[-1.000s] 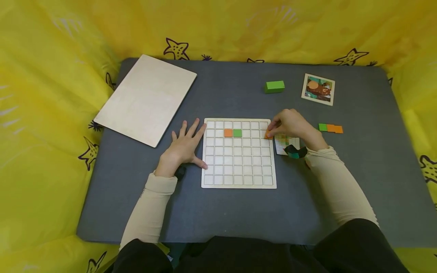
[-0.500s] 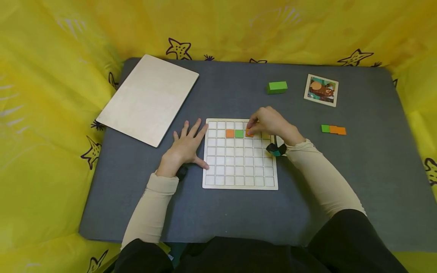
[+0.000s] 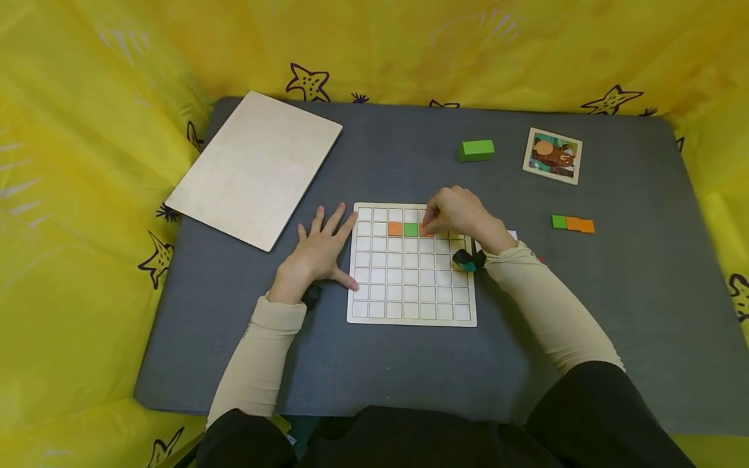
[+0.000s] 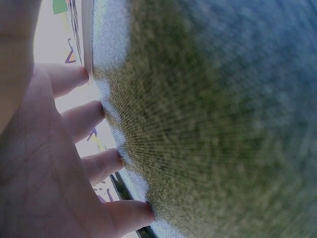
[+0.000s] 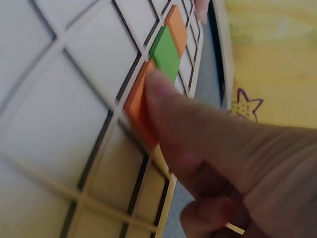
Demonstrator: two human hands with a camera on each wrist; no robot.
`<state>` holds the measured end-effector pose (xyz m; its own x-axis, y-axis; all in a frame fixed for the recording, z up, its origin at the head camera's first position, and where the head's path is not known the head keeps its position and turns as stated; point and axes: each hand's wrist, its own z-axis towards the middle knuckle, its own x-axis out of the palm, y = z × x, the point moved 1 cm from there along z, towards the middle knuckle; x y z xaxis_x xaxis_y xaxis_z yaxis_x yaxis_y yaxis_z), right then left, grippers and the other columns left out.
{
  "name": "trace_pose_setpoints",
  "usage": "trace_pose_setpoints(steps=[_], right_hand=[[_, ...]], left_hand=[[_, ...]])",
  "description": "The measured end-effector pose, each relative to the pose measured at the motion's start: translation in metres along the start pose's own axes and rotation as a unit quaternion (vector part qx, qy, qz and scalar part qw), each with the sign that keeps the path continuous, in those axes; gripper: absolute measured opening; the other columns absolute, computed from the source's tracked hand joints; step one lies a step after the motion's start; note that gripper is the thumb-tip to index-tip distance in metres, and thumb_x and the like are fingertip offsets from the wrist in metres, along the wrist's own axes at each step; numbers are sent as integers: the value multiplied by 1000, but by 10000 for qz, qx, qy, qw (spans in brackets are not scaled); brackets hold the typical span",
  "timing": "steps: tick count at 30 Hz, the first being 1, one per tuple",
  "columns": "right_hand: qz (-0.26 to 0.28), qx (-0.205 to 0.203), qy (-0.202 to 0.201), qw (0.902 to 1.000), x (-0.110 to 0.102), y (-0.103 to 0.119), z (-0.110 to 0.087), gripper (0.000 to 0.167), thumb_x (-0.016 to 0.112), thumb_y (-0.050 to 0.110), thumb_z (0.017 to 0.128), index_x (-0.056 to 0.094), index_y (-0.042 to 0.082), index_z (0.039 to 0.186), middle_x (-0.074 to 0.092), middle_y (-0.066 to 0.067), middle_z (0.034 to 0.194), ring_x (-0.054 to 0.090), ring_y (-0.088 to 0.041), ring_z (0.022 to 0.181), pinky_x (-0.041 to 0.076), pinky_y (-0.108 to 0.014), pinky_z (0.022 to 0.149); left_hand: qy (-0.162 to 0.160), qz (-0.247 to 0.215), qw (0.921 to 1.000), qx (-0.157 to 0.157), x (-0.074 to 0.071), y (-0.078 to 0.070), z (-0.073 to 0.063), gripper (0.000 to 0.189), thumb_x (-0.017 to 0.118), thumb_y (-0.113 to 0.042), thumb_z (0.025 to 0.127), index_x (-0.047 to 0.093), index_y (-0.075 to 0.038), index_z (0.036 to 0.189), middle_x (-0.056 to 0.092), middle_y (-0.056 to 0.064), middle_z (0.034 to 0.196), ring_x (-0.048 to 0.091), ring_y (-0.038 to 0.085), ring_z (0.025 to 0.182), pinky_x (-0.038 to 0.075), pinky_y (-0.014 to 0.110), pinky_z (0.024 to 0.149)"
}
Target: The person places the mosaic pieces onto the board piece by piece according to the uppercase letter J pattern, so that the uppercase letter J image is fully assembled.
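A pale wooden grid board (image 3: 404, 292) lies before me. In its second row from the far edge sit an orange tile (image 3: 394, 229) and, beside it to the right, a green tile (image 3: 411, 229). My right hand (image 3: 460, 212) pinches another orange tile (image 5: 137, 106) at the cell right of the green one; in the right wrist view the thumb lies on its face. My left hand (image 3: 313, 261) is spread flat at the board's left side, its index fingertip and thumb right at the edge. The left wrist view shows its fingers outstretched over the table cloth.
A large blank panel (image 3: 257, 170) lies at the back left. Toward the back right are a green block (image 3: 476, 150) and a bear picture tile (image 3: 552, 156). A short row of green and orange tiles (image 3: 579, 225) lies at right. The right wrist mostly hides a card (image 3: 513, 234).
My right hand has carried the orange tile leftward from the board's right edge to the cell beside the green tile. The left hand has stayed in place.
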<state>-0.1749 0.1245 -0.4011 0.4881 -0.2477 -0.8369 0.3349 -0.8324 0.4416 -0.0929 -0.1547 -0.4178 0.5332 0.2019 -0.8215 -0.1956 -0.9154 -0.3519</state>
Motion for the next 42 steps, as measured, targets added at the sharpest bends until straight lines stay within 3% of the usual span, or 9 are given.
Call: trace_pose_setpoints(steps=[5, 10, 17, 23, 33, 38, 42], right_hand=[[-42, 124, 0, 9999, 1, 1, -1, 14, 88, 30, 83, 84, 17, 87, 81, -1, 86, 67, -21, 81, 46, -34, 71], [118, -109, 90, 9998, -2, 0, -2, 14, 85, 26, 86, 86, 14, 93, 83, -6, 97, 71, -24, 87, 50, -33, 73], [213, -173, -54, 9996, -10, -16, -15, 14, 84, 21, 87, 86, 11, 96, 82, -10, 102, 73, -25, 90, 49, -31, 72], [97, 33, -237, 9997, -20, -37, -35, 13, 84, 21, 87, 86, 12, 97, 82, -10, 99, 69, -23, 81, 42, -30, 67], [-1, 757, -480, 9960, -33, -84, -72, 23, 85, 23, 85, 84, 9, 104, 79, -19, 110, 71, -34, 94, 43, -35, 73], [-161, 1023, -611, 9927, -42, -110, -91, 26, 84, 23, 86, 82, 8, 107, 78, -21, 112, 68, -43, 104, 47, -50, 84], [-274, 1155, -668, 9907, -48, -127, -104, 28, 83, 20, 87, 81, 7, 111, 77, -22, 113, 66, -47, 110, 41, -63, 99]], left_hand=[[2, 6, 10000, 20, 0, 1, 1, 148, 96, -53, 60, 1, -18, 169, -9, 12, 177, -12, 51, 160, 7, 83, 118], [-29, 21, 10000, 18, -1, 1, 1, 147, 95, -53, 61, 2, -18, 169, -9, 12, 177, -12, 51, 160, 7, 83, 118], [-33, 35, 10000, 30, 0, 2, 1, 147, 96, -53, 60, 2, -18, 169, -8, 13, 176, -11, 52, 160, 7, 84, 117], [8, 8, 10000, 2, 0, 2, 2, 148, 95, -53, 60, 1, -19, 168, -10, 12, 176, -12, 51, 160, 6, 83, 118], [62, 43, 10000, -21, 1, 2, 0, 147, 95, -54, 61, 1, -18, 168, -10, 12, 176, -13, 51, 159, 6, 83, 118], [62, 43, 10000, -13, 1, 2, -1, 147, 95, -54, 61, 0, -18, 168, -11, 12, 176, -13, 51, 159, 6, 83, 118], [51, 24, 10000, 5, 1, 2, 0, 147, 95, -53, 61, 1, -18, 168, -11, 12, 176, -14, 51, 160, 5, 83, 118]])
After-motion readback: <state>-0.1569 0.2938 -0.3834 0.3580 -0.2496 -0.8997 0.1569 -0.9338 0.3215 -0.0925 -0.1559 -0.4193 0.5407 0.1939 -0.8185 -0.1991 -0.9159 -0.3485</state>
